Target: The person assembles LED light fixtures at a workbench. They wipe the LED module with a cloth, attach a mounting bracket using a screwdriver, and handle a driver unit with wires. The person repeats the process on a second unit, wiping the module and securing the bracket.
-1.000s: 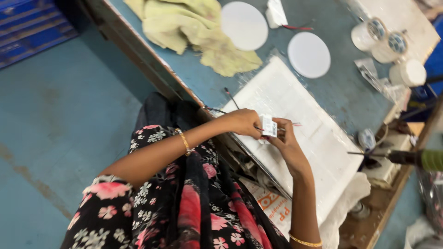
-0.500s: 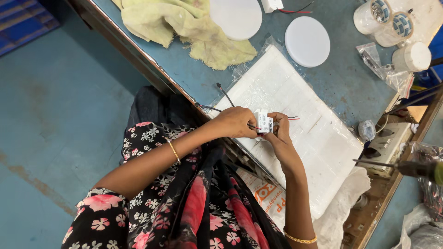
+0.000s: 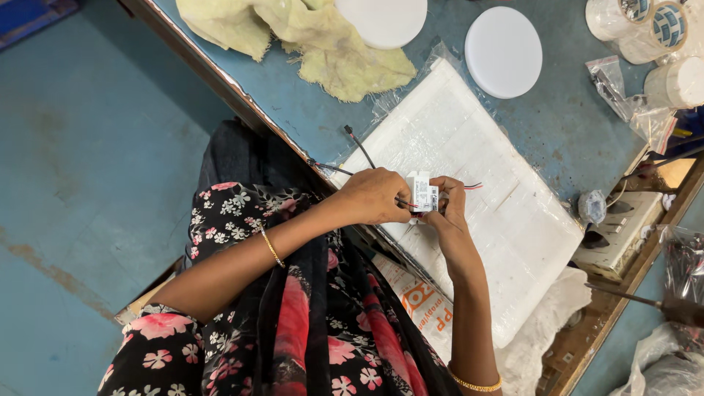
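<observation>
You are gripping a small white wired box (image 3: 420, 192) with both hands, left hand (image 3: 375, 196) at nine o'clock, right hand (image 3: 449, 209) at three, above the white foam sheet (image 3: 477, 183).

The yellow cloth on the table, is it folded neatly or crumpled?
Crumpled. The yellow cloth lies in a loose, wrinkled heap on the blue table, with uneven edges and no flat folds.

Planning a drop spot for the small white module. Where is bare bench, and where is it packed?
Both hands, left hand and right hand, hold the white module over the wrapped white slab. Bare blue bench lies between slab, round white disc and tape rolls; another patch lies between yellow cloth and slab. The far right edge is crowded.
</observation>
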